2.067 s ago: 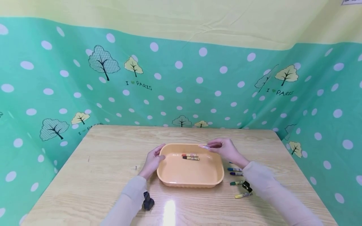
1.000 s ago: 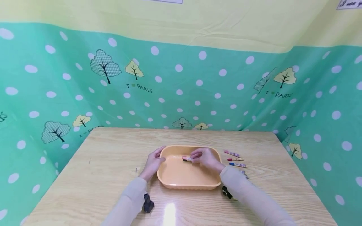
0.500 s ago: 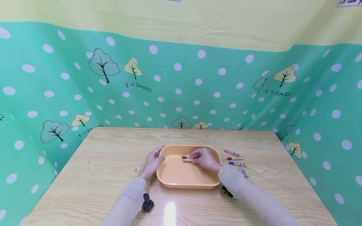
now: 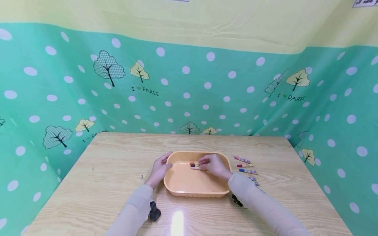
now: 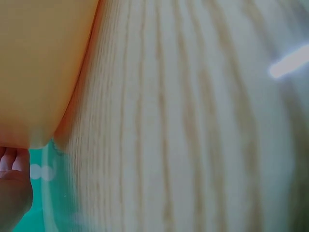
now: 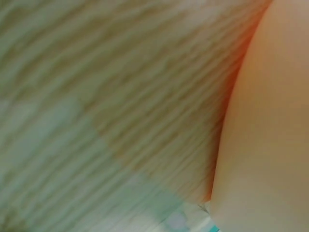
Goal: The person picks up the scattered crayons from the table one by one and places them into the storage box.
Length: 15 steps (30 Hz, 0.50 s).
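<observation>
A peach plastic tray point(image 4: 196, 194) lies on the wooden table. My left hand point(image 4: 158, 169) grips its left rim, thumb over the edge; part of that hand point(image 5: 14, 181) shows in the left wrist view. Inside, my right hand point(image 4: 215, 165) pinches a pale pink crayon point(image 4: 195, 168) low over the tray floor. Just behind lie an orange crayon point(image 4: 193, 163) and a dark-tipped crayon point(image 4: 194, 165), their right ends hidden by the fingers. The right wrist view shows the tray's outer wall point(image 6: 265, 125) but not the fingers.
Right of the tray lie a pink crayon point(image 4: 242, 160), a red crayon point(image 4: 245, 166), a blue crayon point(image 4: 248, 171) and others partly behind the right sleeve point(image 4: 251, 193). A black wrist camera point(image 4: 154, 211) sits by the left sleeve. A polka-dot curtain point(image 4: 189, 88) surrounds the table.
My right hand brought the pale pink crayon from above the tray's back right down into it, then shifted it slightly toward the front, beside the other two. The left hand stays on the rim.
</observation>
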Tool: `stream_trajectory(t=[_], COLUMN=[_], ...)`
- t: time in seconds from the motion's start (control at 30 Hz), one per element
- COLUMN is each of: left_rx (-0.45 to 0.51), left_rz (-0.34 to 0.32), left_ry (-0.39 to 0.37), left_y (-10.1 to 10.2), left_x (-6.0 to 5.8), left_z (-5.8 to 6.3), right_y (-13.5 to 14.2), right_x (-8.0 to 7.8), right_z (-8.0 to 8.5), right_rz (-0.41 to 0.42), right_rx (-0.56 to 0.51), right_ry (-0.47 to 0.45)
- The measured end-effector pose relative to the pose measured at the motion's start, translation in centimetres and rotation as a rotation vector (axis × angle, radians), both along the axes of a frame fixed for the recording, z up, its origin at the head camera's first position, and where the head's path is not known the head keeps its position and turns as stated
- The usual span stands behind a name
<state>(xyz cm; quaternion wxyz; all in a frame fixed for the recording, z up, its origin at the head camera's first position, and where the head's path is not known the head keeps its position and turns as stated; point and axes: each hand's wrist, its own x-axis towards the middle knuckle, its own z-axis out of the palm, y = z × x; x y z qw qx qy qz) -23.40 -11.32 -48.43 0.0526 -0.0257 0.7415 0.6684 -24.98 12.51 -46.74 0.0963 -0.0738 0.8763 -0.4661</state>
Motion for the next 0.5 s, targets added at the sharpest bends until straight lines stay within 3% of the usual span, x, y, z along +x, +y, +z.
stream_trajectory(t=[0.23,0.4,0.5], left_rx=[-0.009,0.002,0.017], left_rz=[0.005,-0.017,-0.018], left_ry=[0.002,-0.015,-0.025], left_y=[0.2,0.3,0.1], left_x=[0.0,0.5,0.4], left_z=[0.8,1.6,1.4], right_y=[0.3,0.6,0.9], right_x=[-0.3,-0.1,0.0], right_z=[0.1,0.3,0.8], right_rz=[-0.031,-0.055,-0.059], right_rx=[-0.116,-0.132,-0.125], right_ry=[-0.045,-0.071,-0.070])
